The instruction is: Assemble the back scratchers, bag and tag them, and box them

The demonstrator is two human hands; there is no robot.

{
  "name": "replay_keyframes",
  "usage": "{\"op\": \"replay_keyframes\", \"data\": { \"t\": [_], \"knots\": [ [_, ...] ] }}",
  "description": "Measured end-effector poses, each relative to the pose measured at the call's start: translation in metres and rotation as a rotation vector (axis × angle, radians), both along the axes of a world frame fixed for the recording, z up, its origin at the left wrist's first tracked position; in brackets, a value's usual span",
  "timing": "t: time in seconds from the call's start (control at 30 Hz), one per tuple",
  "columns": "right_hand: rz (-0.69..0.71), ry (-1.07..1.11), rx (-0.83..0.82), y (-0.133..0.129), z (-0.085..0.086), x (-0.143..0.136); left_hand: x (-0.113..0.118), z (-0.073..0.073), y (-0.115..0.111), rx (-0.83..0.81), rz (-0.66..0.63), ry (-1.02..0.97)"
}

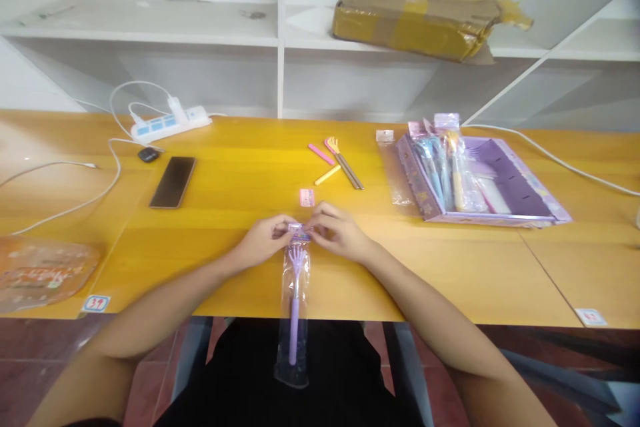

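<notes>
A purple back scratcher (pixel 295 320) with a hand-shaped end lies inside a clear plastic bag (pixel 287 347), which hangs past the table's front edge. My left hand (pixel 265 239) pinches the left side of the bag's purple header card (pixel 299 233). On the card's other side, my right hand (pixel 337 230) has thumb and fingers closed at its edge. Just beyond my hands lies a small pink card (pixel 307 197). Farther back are pink and yellow-headed scratchers (pixel 345 161), a pink stick (pixel 321 154) and a yellow stick (pixel 327 175).
At the right stands a purple tray (pixel 505 219) with several bagged scratchers (pixel 443 170), an empty clear bag (pixel 397 173) beside it. Leftward are a phone (pixel 173 182), a power strip (pixel 173 123) with cables and a plastic bag (pixel 47 273). A taped carton (pixel 415 17) rests on the shelf.
</notes>
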State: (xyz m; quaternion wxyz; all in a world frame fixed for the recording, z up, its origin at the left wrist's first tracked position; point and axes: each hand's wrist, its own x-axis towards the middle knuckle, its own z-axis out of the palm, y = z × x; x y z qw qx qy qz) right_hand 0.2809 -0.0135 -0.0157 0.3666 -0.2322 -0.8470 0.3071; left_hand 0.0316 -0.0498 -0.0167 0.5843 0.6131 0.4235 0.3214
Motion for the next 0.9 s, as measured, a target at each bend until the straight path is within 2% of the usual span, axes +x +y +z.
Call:
{"op": "replay_keyframes", "data": {
  "t": [0.2,0.33,0.4,0.5,0.63,0.9],
  "knots": [
    [0.027,-0.036,0.029,0.001,0.005,0.004,0.000,0.005,-0.002,-0.064,-0.062,-0.085],
    [0.068,-0.053,-0.033,-0.001,0.005,0.004,-0.001,0.003,-0.002,-0.056,-0.018,-0.056],
    [0.032,-0.015,-0.102,-0.002,0.000,0.001,-0.002,0.001,-0.002,-0.032,0.005,-0.032],
    [-0.047,0.045,-0.294,-0.004,-0.012,-0.004,-0.003,0.000,-0.001,-0.021,0.003,-0.022],
    [0.021,0.023,-0.501,-0.004,-0.021,-0.007,-0.002,0.001,-0.001,-0.031,0.004,-0.007],
    [0.190,0.090,-0.621,-0.010,-0.004,-0.010,0.000,0.003,-0.003,-0.055,-0.038,0.000]
  ]
}}
